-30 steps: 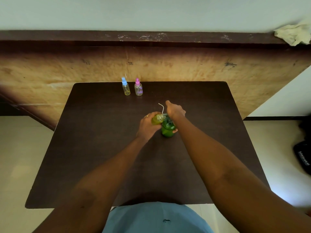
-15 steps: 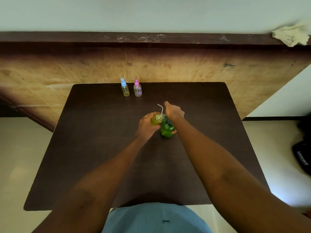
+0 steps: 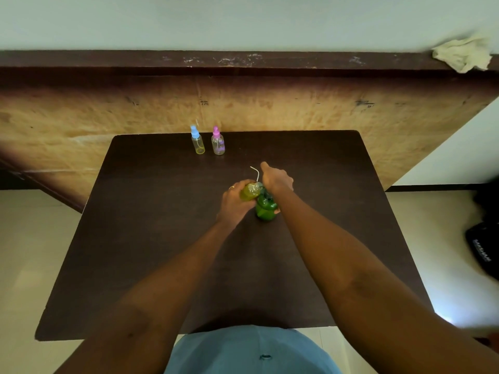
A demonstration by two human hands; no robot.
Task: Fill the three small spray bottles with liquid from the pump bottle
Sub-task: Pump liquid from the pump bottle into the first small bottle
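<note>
Far edge of table (image 3: 162, 238), from left: blue bottle (image 3: 198, 143), then pink bottle (image 3: 218, 144). Both upright, capped, just beside each other. Yellow liquid low in the blue one; pink one's level hard to read.

Mid-table: left hand (image 3: 233, 202) wrapped round third bottle (image 3: 250, 190), tilted, neck against pump bottle (image 3: 266, 209). Yellow-green inside. Thin white tube (image 3: 255, 172) poking up beside right hand (image 3: 276, 180), probably the removed sprayer's dip tube. Right hand on top of pump bottle, knuckles up, fingers hidden: cannot tell whether pressing flat or clenched.

Far right: rag (image 3: 463, 54) on ledge, dark bag (image 3: 483, 249) on floor.

Step, as judged: pumping into bottle three, seemingly the last. Next: neck held under spout, short strokes, stop before overflow, then sprayer back on.

Count: 3 spray bottles, 1 pump bottle, 1 tube.
</note>
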